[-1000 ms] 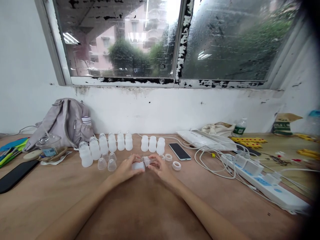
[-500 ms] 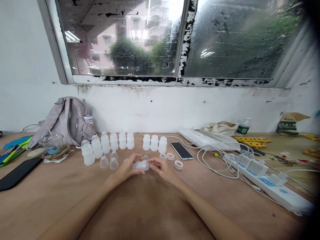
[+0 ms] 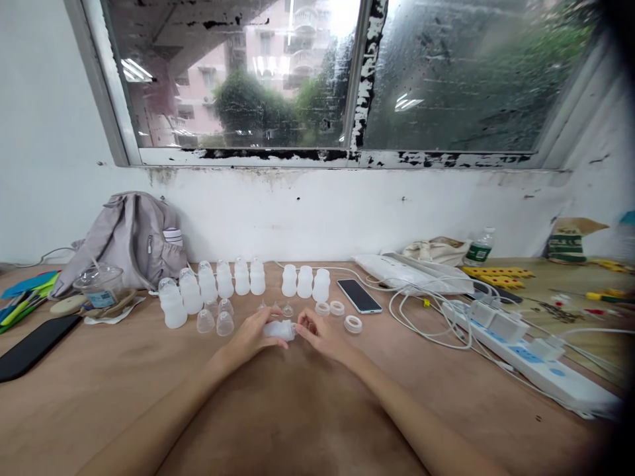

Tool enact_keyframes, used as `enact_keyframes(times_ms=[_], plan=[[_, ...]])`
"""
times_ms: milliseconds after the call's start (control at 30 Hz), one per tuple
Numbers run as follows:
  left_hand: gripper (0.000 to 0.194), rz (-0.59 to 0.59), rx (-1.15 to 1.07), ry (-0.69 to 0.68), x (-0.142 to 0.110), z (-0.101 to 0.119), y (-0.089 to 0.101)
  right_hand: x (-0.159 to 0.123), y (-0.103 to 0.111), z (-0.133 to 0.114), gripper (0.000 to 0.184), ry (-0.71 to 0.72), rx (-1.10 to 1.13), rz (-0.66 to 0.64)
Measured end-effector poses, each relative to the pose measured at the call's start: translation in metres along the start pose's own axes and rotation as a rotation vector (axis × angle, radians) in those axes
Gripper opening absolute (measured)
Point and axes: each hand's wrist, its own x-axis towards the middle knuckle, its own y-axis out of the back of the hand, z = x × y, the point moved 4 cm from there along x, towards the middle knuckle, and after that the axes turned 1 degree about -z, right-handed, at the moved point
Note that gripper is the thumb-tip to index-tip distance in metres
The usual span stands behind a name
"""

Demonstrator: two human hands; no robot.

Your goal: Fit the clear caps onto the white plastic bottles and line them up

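Note:
My left hand (image 3: pixel 251 340) grips a small white plastic bottle (image 3: pixel 278 329) lying sideways just above the table. My right hand (image 3: pixel 320 334) pinches the bottle's neck end, where a small cap or teat piece sits. Behind the hands stands a row of several white bottles with clear caps (image 3: pixel 208 284) and three uncapped bottles (image 3: pixel 304 281). Clear dome caps (image 3: pixel 224 324) lie to the left, white screw rings (image 3: pixel 352 324) to the right, and small clear teats (image 3: pixel 287 309) just beyond my fingers.
A smartphone (image 3: pixel 359 295) lies right of the bottles. White cables and a power strip (image 3: pixel 536 370) spread over the right side. A grey backpack (image 3: pixel 129 238), a plastic cup (image 3: pixel 99 285) and a black phone (image 3: pixel 30 347) sit left. The wall and window are close behind.
The clear piece my right hand held apart from the bottle has been brought onto the bottle's neck. Both hands stay together at the table's middle.

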Motion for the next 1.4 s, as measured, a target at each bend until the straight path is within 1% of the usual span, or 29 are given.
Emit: enact_keyframes(times_ms=[67, 133, 167, 267, 333, 500, 600, 667, 733, 800, 900, 933, 1033, 1133, 1167, 1233, 1300, 1367, 1400], plan=[[0.057, -0.011, 0.008, -0.01, 0.0, 0.003, 0.0, 0.001, -0.001, 0.001, 0.032, -0.012, -0.03, -0.032], [0.055, -0.015, 0.023, -0.031, 0.0, 0.005, 0.0, 0.001, -0.002, 0.003, 0.04, -0.052, -0.088, -0.031], [0.054, -0.013, 0.03, -0.042, 0.0, 0.006, 0.0, 0.001, -0.002, 0.004, 0.04, -0.065, -0.106, -0.026], [0.052, 0.006, 0.047, -0.058, 0.0, 0.006, 0.0, 0.0, -0.003, 0.002, 0.029, -0.03, -0.079, -0.045], [0.053, 0.003, 0.076, -0.07, 0.0, 0.005, -0.001, -0.001, -0.004, 0.001, 0.025, 0.002, -0.053, -0.068], [0.049, -0.054, 0.195, -0.122, -0.002, 0.008, -0.009, 0.002, -0.009, 0.01, 0.036, -0.059, -0.139, -0.049], [0.061, -0.07, 0.324, -0.141, -0.002, 0.008, -0.014, 0.002, -0.012, 0.014, 0.039, -0.065, -0.141, -0.028], [0.068, -0.08, 0.415, -0.094, -0.001, 0.005, -0.016, 0.001, -0.011, 0.013, 0.041, -0.058, -0.132, -0.016], [0.065, -0.101, 0.458, 0.001, 0.0, 0.0, -0.017, 0.0, -0.006, 0.01, 0.039, -0.051, -0.11, 0.004], [0.059, -0.127, 0.442, 0.077, 0.0, -0.004, -0.016, -0.002, -0.003, 0.005, 0.032, -0.014, -0.035, -0.007], [0.057, -0.144, 0.384, 0.114, 0.002, -0.002, -0.016, -0.004, -0.002, -0.005, 0.043, 0.081, 0.102, -0.074], [0.054, -0.145, 0.375, 0.121, 0.002, -0.001, -0.017, -0.004, -0.003, -0.006, 0.041, 0.088, 0.113, -0.08], [0.042, -0.118, 0.411, 0.177, 0.0, 0.0, -0.02, -0.004, -0.007, -0.005, 0.032, 0.031, 0.062, -0.026], [0.032, -0.056, 0.454, 0.215, -0.003, 0.001, -0.023, -0.005, -0.012, -0.002, 0.032, -0.034, 0.065, 0.012], [0.033, -0.036, 0.443, 0.216, -0.004, 0.001, -0.023, -0.005, -0.013, -0.001, 0.032, -0.047, 0.115, 0.007], [0.042, 0.025, 0.35, 0.204, -0.005, 0.004, -0.022, -0.005, -0.014, -0.003, 0.038, -0.057, 0.302, -0.019], [0.05, 0.101, 0.16, 0.183, -0.004, 0.007, -0.02, -0.004, -0.014, -0.006, 0.05, -0.06, 0.535, -0.041], [0.045, 0.156, -0.07, 0.182, -0.002, 0.008, -0.021, -0.003, -0.016, -0.009, 0.062, -0.08, 0.708, -0.064], [0.04, 0.172, -0.169, 0.198, -0.001, 0.007, -0.023, -0.003, -0.018, -0.01, 0.066, -0.091, 0.753, -0.078]])
